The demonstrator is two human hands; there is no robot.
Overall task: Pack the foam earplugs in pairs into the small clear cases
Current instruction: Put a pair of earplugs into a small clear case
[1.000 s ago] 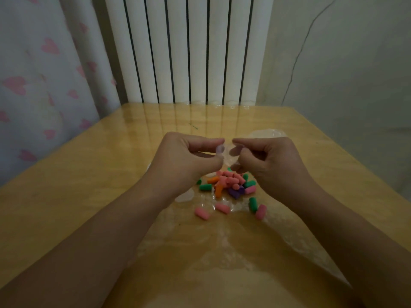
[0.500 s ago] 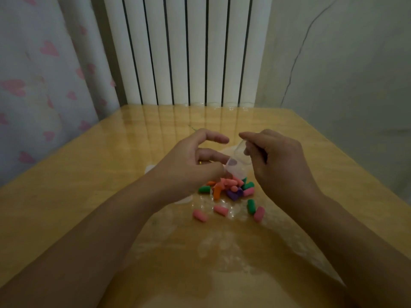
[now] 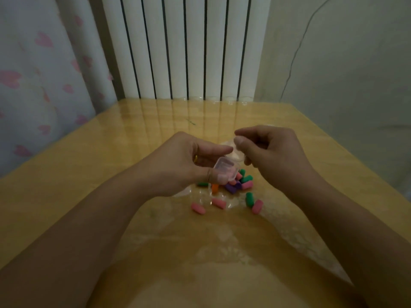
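Clear case (image 3: 224, 172) is pinched in left hand (image 3: 180, 165) fingers; lid (image 3: 235, 150) is gripped by right hand (image 3: 273, 152) fingers. Earplugs (image 3: 233, 185) lie just below both on table (image 3: 111, 152), nearer left.

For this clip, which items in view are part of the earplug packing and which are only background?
Part of the job:
clear case in the left hand
case lid at the right hand
loose earplugs on the table

Background only:
radiator
curtain
wall

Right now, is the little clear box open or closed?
Open. The left hand holds the clear case base; the right hand pinches its lid up.
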